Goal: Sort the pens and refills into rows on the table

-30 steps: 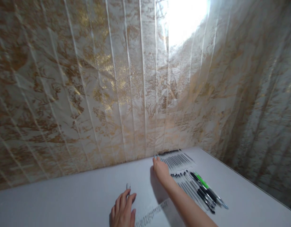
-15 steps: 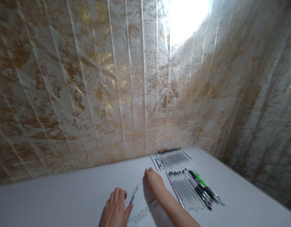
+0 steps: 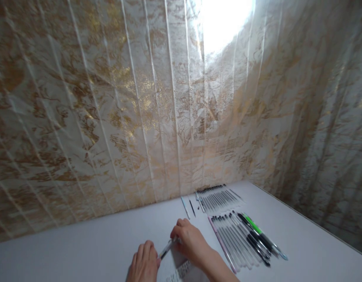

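A slim clear pen (image 3: 166, 250) with a dark part inside slants between my two hands. My left hand (image 3: 143, 261) grips its lower end, thumb and fingers closed. At the upper end, the fingers of my right hand (image 3: 189, 237) are pinched around the tip; what exactly they hold there is partly hidden. Beneath the hands lies a white sheet with rows of dark marks (image 3: 182, 271), blurred. Beyond my right hand, a light blue pen (image 3: 185, 207) and a thin dark stick (image 3: 192, 207) rest on the table.
To the right, a row of clear pens with dark ends (image 3: 235, 243) lies beside a pink pen (image 3: 222, 243), black pens (image 3: 259, 244) and a green pen (image 3: 253, 224). Another row of pens (image 3: 219, 199) is behind. A patterned gold-and-silver curtain (image 3: 124, 117) borders the white table (image 3: 80, 250).
My right hand has come back toward me and to the left, closing on the pen's upper end. My left hand stays at the pen's lower end. The view has shifted slightly.
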`<action>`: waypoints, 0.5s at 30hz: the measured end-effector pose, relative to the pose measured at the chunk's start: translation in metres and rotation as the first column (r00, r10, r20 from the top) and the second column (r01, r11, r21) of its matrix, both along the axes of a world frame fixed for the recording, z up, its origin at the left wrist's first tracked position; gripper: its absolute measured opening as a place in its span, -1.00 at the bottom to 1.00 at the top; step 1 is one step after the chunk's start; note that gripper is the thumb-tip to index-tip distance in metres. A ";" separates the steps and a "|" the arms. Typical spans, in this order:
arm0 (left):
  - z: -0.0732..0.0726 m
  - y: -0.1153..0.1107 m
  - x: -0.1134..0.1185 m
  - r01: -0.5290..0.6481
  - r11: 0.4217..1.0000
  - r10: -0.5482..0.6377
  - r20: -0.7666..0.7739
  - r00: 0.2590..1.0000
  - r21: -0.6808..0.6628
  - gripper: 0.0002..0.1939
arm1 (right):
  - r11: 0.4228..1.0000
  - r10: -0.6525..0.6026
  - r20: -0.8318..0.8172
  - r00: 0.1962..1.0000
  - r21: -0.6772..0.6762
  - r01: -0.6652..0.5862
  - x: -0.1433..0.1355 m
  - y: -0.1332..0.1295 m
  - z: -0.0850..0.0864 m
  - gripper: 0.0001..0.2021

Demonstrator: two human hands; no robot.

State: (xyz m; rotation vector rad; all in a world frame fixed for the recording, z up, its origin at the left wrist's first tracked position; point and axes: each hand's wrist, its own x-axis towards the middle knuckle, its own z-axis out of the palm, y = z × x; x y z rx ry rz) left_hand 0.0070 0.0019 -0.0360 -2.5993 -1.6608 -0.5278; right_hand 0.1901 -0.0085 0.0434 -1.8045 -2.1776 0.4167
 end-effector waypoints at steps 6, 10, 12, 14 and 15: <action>0.011 -0.006 0.002 0.125 0.991 -0.131 0.211 0.969 0.041 -0.81 | 0.986 0.140 0.029 0.990 0.089 -0.142 0.003 0.003 0.009 -0.83; 0.026 -0.004 -0.002 0.134 0.986 -0.163 0.464 0.871 0.095 -0.80 | 0.987 0.121 0.166 0.979 0.084 -0.136 0.017 0.003 0.024 -0.82; 0.031 0.001 -0.004 0.104 0.994 -0.102 0.679 0.727 0.039 -0.74 | 0.995 0.008 0.152 0.988 0.092 -0.022 0.031 0.001 0.030 -0.83; 0.032 0.007 -0.004 0.112 0.984 0.069 0.866 0.494 -0.142 -0.62 | 0.987 -0.109 0.035 0.993 0.125 0.104 0.044 -0.002 0.036 -0.82; 0.031 0.009 -0.003 0.148 0.957 0.182 0.914 0.363 -0.250 -0.55 | 0.980 -0.131 -0.069 0.989 0.143 0.140 0.048 -0.004 0.038 -0.82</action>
